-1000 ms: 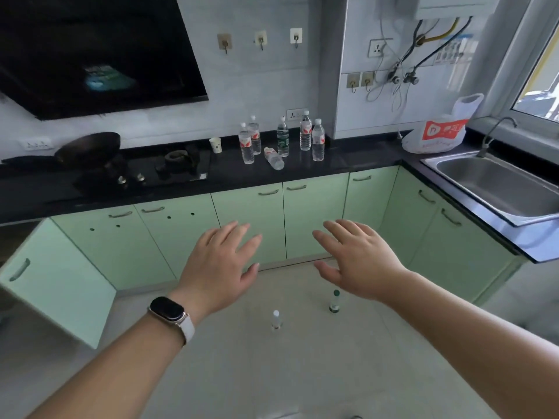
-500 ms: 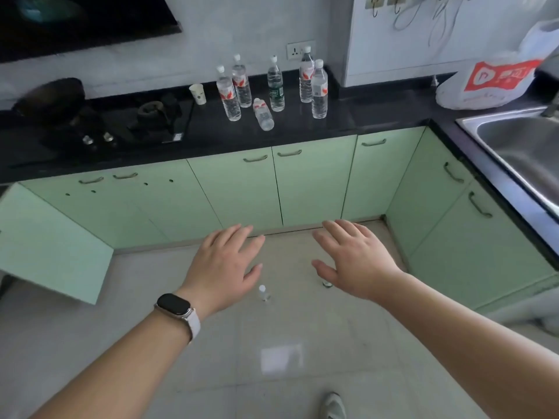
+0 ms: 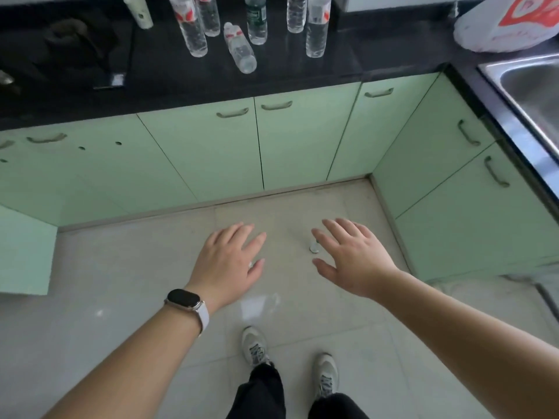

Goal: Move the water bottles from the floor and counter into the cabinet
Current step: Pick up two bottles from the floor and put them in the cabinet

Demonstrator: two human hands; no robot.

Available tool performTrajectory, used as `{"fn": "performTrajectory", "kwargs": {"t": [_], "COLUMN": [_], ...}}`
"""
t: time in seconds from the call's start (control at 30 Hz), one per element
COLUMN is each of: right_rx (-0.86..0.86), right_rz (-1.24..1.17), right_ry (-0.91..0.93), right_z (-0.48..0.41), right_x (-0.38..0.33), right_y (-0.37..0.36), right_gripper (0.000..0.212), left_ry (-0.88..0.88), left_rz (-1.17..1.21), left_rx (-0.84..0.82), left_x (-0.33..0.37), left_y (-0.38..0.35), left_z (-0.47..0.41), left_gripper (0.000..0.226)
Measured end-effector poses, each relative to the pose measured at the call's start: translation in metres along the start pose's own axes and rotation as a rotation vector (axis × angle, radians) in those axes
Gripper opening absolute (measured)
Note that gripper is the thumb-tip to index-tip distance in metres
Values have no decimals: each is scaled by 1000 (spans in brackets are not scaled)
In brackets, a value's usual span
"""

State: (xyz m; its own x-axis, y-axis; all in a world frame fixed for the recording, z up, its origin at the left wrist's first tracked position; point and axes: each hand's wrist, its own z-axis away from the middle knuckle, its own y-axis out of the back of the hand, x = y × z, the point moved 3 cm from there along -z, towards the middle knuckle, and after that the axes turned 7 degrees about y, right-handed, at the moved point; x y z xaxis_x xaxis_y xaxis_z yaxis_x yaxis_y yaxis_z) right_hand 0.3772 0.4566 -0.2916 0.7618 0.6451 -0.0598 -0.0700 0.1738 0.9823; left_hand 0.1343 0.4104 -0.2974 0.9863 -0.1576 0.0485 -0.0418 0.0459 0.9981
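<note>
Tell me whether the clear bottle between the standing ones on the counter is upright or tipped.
Tipped. The clear bottle lies on its side on the black counter, cap toward the wall, while its neighbours stand.

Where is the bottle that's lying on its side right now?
The tipped bottle lies on the black counter at top centre of the head view, among the upright bottles, just left of the green-labelled bottle.

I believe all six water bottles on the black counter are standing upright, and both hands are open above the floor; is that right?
Not quite: the head view shows one counter bottle lying on its side. The other five stand upright, and the left hand and right hand are open above the floor.
</note>
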Motion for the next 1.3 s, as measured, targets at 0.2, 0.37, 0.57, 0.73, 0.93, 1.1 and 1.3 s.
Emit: {"fn": "performTrajectory", "kwargs": {"t": [0.2, 0.37, 0.57, 0.73, 0.93, 1.1, 1.3], "right_rx": [-71, -79, -95, -110, -195, -221, -93], "right_rz": [6, -49, -132, -184, -232, -382, -671], "right_ry": [-54, -66, -78, -96, -172, -360, -696], "right_z": [-53, -89, -121, -142, -153, -155, -155], "right_x": [-3, 5, 40, 81, 127, 149, 170], "right_y": [-39, -89, -182, -284, -417, -521, -609], "right_gripper": [67, 64, 62, 60, 64, 70, 80], "left_ry": [-25, 27, 94, 231, 526, 806, 1203], "left_rz": [54, 106, 147, 193, 349, 540, 725], "left_rx": [-20, -78, -83, -48, -106, -117, -78], "left_x": [-41, -55, -48, -40, -37, -35, -49], "left_y": [-60, -117, -207, -307, -452, -552, -627], "left_z": [-37, -57, -85, -99, -90, -77, -59], "left_gripper": [50, 49, 49, 48, 54, 53, 76]}}
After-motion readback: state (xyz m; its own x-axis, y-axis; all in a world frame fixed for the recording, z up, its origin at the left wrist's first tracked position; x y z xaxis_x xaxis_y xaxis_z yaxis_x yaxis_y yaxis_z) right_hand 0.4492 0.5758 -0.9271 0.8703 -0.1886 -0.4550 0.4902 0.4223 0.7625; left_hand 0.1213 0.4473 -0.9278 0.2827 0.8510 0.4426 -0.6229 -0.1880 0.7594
